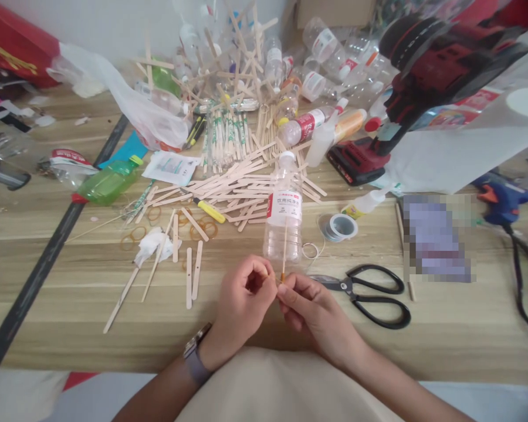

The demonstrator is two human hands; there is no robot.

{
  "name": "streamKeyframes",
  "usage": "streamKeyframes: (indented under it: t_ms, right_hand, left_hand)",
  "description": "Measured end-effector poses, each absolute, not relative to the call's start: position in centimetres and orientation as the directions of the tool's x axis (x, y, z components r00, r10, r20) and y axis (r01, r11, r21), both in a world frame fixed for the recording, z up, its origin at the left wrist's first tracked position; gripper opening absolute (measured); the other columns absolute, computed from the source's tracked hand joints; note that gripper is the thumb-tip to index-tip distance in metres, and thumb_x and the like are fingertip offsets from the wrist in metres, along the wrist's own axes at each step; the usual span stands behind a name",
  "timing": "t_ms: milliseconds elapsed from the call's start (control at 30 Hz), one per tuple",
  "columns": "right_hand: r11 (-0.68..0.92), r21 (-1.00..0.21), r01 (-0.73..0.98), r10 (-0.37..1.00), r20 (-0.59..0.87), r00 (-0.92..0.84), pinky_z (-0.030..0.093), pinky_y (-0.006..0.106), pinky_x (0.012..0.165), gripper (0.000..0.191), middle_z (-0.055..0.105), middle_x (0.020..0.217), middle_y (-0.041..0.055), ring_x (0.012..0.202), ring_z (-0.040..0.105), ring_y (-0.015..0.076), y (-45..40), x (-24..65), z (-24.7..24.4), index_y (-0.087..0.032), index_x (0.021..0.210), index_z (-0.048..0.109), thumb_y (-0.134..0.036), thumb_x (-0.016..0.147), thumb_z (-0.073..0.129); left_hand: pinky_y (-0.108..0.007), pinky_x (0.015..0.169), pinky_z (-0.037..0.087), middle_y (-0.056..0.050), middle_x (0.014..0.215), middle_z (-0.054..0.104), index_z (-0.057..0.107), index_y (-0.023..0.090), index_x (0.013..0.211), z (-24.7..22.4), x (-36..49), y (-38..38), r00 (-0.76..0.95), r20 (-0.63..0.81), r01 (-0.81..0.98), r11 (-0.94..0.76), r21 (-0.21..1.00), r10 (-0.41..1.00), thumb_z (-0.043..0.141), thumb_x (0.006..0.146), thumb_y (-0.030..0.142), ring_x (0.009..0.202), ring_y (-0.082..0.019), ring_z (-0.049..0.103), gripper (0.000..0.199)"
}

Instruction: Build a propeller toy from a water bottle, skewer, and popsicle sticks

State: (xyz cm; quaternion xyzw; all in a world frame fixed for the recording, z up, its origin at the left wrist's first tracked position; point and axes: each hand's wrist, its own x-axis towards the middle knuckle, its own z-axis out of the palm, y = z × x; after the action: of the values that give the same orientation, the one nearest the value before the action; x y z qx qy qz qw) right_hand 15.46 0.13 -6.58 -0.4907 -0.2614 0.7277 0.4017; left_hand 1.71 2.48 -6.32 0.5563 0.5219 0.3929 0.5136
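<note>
At the table's near edge my two hands meet in front of a clear plastic water bottle point(284, 214) that stands upright. My right hand point(313, 308) is closed in a pinch on a thin wooden stick point(284, 249), which points up in front of the bottle. An orange-brown rubber band point(283, 276) is wound round the stick just above the fingertips. My left hand point(246, 296) is closed too, its thumb and forefinger pinching at the rubber band; the exact grip is partly hidden. Black-handled scissors point(356, 293) lie just right of my right hand.
Wooden craft sticks point(242, 190) lie in a heap behind, beside a yellow utility knife point(209, 210). A wire spool point(341, 227) sits right of the bottle. A red cordless drill point(365, 161) stands at the right, near a blue glue gun point(504, 199). Plastic bottles point(325, 47) crowd the back.
</note>
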Motion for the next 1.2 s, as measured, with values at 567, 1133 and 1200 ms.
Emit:
streamKeyframes:
  t_ms: [567,1133,1200]
  right_hand:
    - [-0.477,-0.810,-0.342,0.877,-0.413,-0.246,0.026,0.023,0.046,0.043,0.050,0.055,-0.0062,0.044,0.038,0.0053,-0.1,15.2,-7.0,-0.019,0.062,0.049,-0.052,0.078,0.071]
    - [-0.479,-0.869,-0.127,0.857,-0.431,-0.283,0.025,0.022,0.044,0.052,0.045,0.049,-0.0066,0.042,0.037,0.0065,-0.2,15.4,-6.8,-0.020,0.060,0.047,-0.066,0.076,0.064]
    - [-0.473,-0.874,-0.111,0.859,-0.430,-0.278,0.025,0.023,0.044,0.052,0.044,0.047,-0.0070,0.042,0.037,0.0068,-0.2,15.4,-6.8,-0.020,0.059,0.048,-0.065,0.076,0.065]
  left_hand:
    - [-0.028,0.064,0.041,-0.005,0.090,0.071,0.070,0.021,0.095,-5.7,0.1,2.5,0.443,0.487,0.799,-0.578,0.166,0.753,0.054,0.089,0.012,0.072,-0.017,0.060,0.019]
    - [-0.026,0.063,0.045,0.000,0.069,0.070,0.071,0.020,0.074,-3.8,0.7,3.1,0.188,-0.404,0.409,0.302,0.861,0.895,0.066,0.078,0.031,0.067,-0.017,0.061,0.013]
    - [-0.025,0.061,0.042,0.000,0.066,0.067,0.068,0.020,0.070,-3.5,0.8,2.9,0.208,-0.315,0.496,0.177,0.850,0.926,0.061,0.082,0.028,0.065,-0.015,0.058,0.016]
